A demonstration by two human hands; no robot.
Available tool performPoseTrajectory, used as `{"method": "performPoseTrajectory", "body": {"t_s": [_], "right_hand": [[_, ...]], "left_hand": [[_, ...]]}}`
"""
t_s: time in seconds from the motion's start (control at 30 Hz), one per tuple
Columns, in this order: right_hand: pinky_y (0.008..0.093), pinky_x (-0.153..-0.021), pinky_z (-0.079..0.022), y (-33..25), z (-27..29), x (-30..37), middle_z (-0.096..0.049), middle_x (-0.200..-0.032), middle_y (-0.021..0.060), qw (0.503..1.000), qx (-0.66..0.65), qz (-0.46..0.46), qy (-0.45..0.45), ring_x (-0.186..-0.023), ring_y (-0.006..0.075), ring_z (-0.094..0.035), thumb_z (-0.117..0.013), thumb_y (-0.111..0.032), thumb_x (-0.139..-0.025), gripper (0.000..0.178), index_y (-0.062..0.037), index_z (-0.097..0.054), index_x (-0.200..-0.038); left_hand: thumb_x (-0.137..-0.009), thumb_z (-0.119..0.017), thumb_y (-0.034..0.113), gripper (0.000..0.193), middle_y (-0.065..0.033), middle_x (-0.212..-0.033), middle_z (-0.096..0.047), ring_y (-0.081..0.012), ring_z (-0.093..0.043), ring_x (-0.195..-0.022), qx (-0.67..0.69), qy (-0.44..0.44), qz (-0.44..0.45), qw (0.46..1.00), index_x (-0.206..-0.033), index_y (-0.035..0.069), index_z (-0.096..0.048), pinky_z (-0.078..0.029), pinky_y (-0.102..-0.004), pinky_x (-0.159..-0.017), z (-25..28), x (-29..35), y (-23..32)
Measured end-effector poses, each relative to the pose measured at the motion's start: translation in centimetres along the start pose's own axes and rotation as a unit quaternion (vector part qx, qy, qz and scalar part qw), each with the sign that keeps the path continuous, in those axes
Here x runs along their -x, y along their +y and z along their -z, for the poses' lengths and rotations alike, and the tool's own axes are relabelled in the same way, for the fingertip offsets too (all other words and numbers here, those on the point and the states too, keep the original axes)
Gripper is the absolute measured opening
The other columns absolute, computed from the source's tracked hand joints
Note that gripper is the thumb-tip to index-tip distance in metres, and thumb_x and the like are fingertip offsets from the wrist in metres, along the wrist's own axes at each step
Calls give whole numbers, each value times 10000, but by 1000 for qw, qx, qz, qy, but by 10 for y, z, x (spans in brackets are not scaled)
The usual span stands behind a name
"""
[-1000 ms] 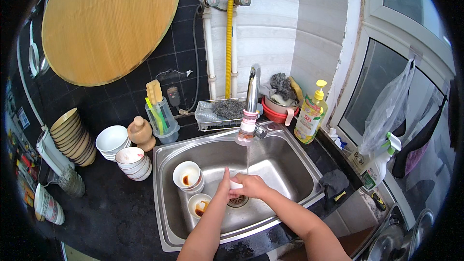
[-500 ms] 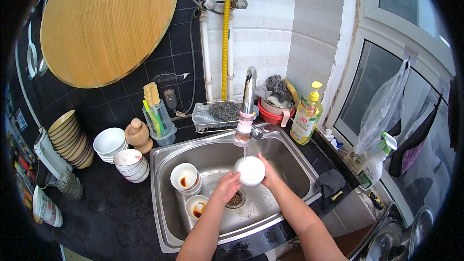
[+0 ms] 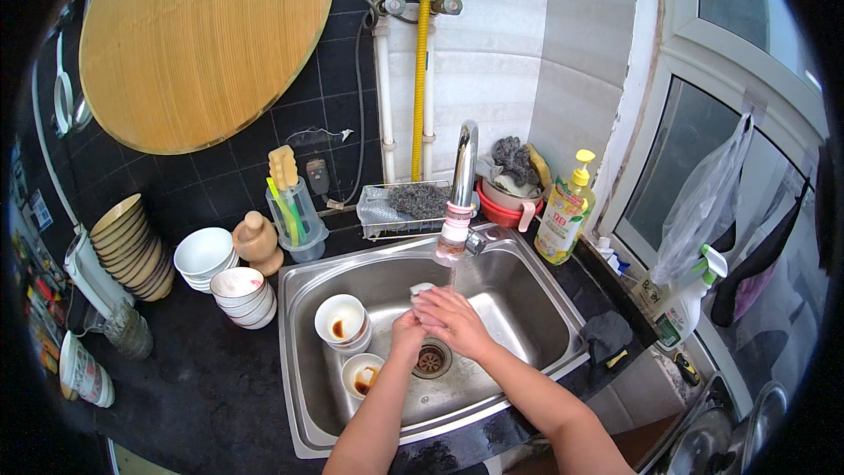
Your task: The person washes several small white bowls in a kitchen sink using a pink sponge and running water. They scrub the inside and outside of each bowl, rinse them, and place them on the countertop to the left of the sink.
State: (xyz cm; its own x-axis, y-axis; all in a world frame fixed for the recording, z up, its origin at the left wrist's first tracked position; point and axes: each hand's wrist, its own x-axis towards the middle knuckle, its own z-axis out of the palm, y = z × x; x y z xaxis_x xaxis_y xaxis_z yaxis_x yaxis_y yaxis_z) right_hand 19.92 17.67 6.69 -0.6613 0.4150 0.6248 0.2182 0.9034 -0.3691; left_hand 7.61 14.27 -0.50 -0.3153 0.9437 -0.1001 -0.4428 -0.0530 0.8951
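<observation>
One white bowl (image 3: 422, 288), mostly hidden so only probably that, sits between the hands just below the tap (image 3: 464, 167), over the sink (image 3: 527, 308). Left hand (image 3: 407, 335) curls round it; right hand (image 3: 451, 318) lies across, fingers nearly straight. The step looks like rinsing; next calls for turning it without slipping

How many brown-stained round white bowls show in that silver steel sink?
2: the upper brown-stained round white bowl tops a white bowl stack at the left of the silver steel sink; the second bowl sits just nearer the camera. Others beneath may be hidden.
</observation>
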Motion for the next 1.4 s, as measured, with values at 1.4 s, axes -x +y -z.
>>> {"method": "performPoseTrajectory", "body": {"t_s": [1.4], "right_hand": [[334,-506,-502,75,-23,36,-617,-750,201,889,-14,-458,-16,-503,237,-616,-574,-223,-746,326,55,-543,-912]], "left_hand": [[-706,-568,104,596,-176,-1207,-355,-317,-427,-1070,-241,60,-93,964,-1235,32,-301,-453,-415,-778,-20,16,12]]}}
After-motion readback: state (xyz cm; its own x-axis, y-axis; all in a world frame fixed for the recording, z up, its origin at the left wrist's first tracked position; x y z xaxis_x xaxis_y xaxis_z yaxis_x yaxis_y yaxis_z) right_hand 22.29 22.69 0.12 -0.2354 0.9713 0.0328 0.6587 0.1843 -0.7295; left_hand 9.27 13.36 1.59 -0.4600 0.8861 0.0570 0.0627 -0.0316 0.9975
